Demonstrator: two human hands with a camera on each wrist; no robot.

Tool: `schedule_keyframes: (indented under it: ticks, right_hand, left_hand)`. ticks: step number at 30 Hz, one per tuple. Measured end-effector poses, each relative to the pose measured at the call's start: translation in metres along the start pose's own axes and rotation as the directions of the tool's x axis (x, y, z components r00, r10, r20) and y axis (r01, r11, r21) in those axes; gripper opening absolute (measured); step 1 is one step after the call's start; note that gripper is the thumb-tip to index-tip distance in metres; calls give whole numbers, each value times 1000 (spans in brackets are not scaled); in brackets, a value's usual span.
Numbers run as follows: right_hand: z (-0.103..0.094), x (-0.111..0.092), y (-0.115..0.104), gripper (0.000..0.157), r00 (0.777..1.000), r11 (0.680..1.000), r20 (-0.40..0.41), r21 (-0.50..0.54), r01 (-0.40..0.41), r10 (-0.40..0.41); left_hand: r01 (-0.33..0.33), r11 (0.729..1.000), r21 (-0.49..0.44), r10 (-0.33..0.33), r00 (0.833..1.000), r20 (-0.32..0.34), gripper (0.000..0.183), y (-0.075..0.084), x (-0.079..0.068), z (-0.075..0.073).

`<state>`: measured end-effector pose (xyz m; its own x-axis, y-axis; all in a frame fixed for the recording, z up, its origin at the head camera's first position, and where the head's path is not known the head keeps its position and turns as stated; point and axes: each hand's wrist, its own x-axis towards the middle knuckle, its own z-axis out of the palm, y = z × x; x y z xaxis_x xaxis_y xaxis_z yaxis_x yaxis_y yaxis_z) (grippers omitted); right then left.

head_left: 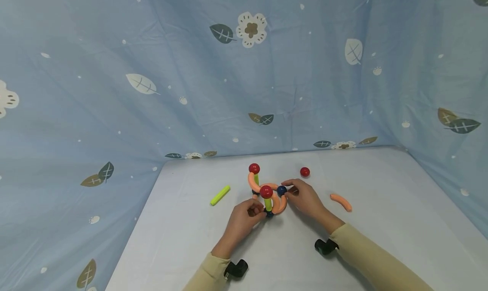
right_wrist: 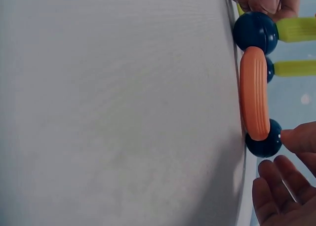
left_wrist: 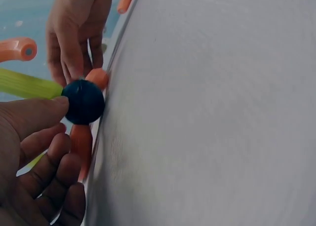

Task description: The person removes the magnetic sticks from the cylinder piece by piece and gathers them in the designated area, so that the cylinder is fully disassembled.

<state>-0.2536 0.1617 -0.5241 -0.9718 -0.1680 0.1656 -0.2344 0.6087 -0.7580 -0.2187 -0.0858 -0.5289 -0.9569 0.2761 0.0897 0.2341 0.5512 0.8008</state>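
Observation:
A toy frame of balls and rods stands on the white table. Curved orange rods (right_wrist: 254, 93) join dark blue balls at its base. Two yellow-green rods (head_left: 268, 204) rise from it, topped by red balls (head_left: 266, 192). My left hand (head_left: 245, 217) pinches the near blue ball (left_wrist: 84, 101) at the foot of one upright, thumb against its side. At the frame's right, my right hand (head_left: 305, 198) holds another blue ball (head_left: 281, 190) between thumb and forefinger. Another curved orange rod (head_left: 253, 182) slants down from the rear red ball.
A loose yellow-green rod (head_left: 220, 195) lies left of the frame. To the right are a loose red ball (head_left: 305, 172) and a curved orange rod (head_left: 341, 202). A blue patterned curtain (head_left: 244, 92) hangs along the back and sides of the table (head_left: 160, 248).

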Motion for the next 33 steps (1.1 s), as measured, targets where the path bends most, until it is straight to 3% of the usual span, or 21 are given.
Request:
schedule_keyframes:
  ticks: [7, 13, 18, 23, 29, 33]
  right_hand:
    - [-6, -16, -5, 30, 998, 998, -21, 11, 56, -56]
    - [-11, -27, -13, 27, 997, 997, -19, 24, 69, -68]
    - [-13, -34, -24, 26, 998, 996, -30, 60, 63, -61]
    - [-13, -40, -33, 25, 990, 985, -53, 106, 139, -134]
    - [-7, -44, -39, 29, 974, 967, -96, 131, 218, -206]
    - [-3, -45, -42, 32, 961, 955, -121, 138, 263, -247]
  left_hand:
    - [-11, 1000, 22, 13, 996, -84, 16, 0, -4, -10]
    - [-29, 999, 23, 33, 983, -180, 17, 5, -7, -23]
    - [-86, 996, 24, 89, 956, -280, 22, 14, -7, -33]
    - [-168, 985, 22, 164, 914, -370, 30, 26, -8, -39]
    - [-310, 947, 83, 318, 877, -359, 45, 42, -8, -39]
    - [-374, 921, 110, 390, 864, -319, 51, 53, -9, -36]
